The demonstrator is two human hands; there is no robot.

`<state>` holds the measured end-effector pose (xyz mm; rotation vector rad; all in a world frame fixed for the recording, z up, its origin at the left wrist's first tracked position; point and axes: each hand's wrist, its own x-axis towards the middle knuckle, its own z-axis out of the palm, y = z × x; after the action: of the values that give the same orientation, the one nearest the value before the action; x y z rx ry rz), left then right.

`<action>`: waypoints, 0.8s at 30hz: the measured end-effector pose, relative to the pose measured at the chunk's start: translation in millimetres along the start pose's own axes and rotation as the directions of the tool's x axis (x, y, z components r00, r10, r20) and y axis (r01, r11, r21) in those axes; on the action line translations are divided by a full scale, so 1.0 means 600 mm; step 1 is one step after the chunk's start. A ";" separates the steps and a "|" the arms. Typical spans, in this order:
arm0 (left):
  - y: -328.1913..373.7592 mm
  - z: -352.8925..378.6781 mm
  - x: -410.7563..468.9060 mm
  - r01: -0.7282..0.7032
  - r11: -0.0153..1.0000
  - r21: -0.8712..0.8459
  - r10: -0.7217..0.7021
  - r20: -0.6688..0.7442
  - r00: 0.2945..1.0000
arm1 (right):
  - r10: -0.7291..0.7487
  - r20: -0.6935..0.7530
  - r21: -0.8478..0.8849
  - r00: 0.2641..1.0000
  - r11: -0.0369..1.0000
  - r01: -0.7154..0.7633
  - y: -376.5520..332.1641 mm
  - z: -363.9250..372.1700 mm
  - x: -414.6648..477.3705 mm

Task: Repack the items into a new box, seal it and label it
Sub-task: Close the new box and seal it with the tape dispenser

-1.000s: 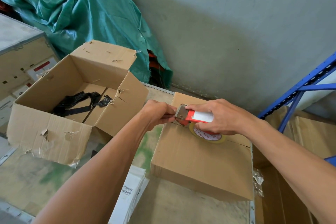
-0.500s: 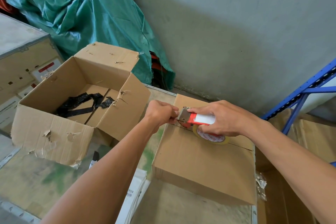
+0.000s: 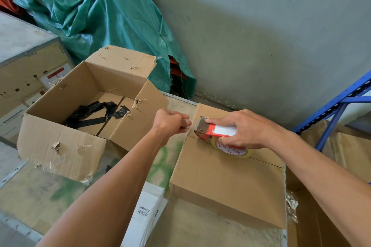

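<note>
- The left hand (image 3: 171, 125), at centre frame, is curled tight with thumb against forefinger. It seems to pinch the clear tape end (image 3: 191, 125) just off the box edge, though the film is hard to see.
- The right hand (image 3: 248, 129) wraps around the red tape dispenser (image 3: 208, 131), whose blade rests at the left end of the closed new box (image 3: 226, 182), lower right of centre.
- The flap seam (image 3: 265, 161) runs from the dispenser rightward beneath the right hand, so the pull likely follows it.
- The torn old box (image 3: 66, 152) stands open at left.
</note>
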<state>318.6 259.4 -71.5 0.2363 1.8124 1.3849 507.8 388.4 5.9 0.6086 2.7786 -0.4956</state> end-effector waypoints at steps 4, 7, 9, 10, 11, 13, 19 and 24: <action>-0.003 -0.011 0.008 -0.003 1.000 -0.021 0.003 -0.011 1.000 | -0.005 -0.008 0.001 1.000 1.000 0.005 0.000 -0.001 0.001; -0.007 -0.016 0.008 0.002 1.000 -0.025 -0.002 -0.003 1.000 | -0.021 -0.005 -0.024 1.000 1.000 0.020 0.003 -0.001 -0.003; -0.013 -0.015 0.008 0.017 0.999 -0.033 -0.017 0.007 1.000 | -0.031 0.019 -0.062 0.999 0.998 0.032 0.003 -0.003 -0.004; -0.015 -0.012 0.008 0.026 0.999 -0.037 -0.026 0.012 1.000 | -0.035 0.031 -0.080 0.999 0.996 0.037 0.004 -0.005 -0.006; -0.017 -0.009 0.008 0.034 0.999 -0.041 -0.033 0.015 0.999 | -0.038 0.039 -0.092 0.999 0.995 0.042 0.005 -0.008 -0.007; -0.020 -0.004 0.010 0.042 0.998 -0.053 -0.041 0.016 0.999 | -0.038 0.044 -0.091 0.998 0.995 0.042 0.009 -0.011 -0.013; -0.022 0.001 0.012 0.056 0.996 -0.064 -0.055 0.018 0.998 | -0.040 0.036 -0.092 0.999 0.995 0.044 0.021 -0.007 -0.020; -0.035 -0.004 0.014 0.073 0.994 -0.078 -0.073 0.005 0.997 | -0.029 0.052 -0.124 0.998 0.992 0.036 0.025 -0.004 -0.019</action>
<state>318.4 255.0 -94.1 0.1297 1.7443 1.4000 524.0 397.9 7.4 0.5165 2.7503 -0.3360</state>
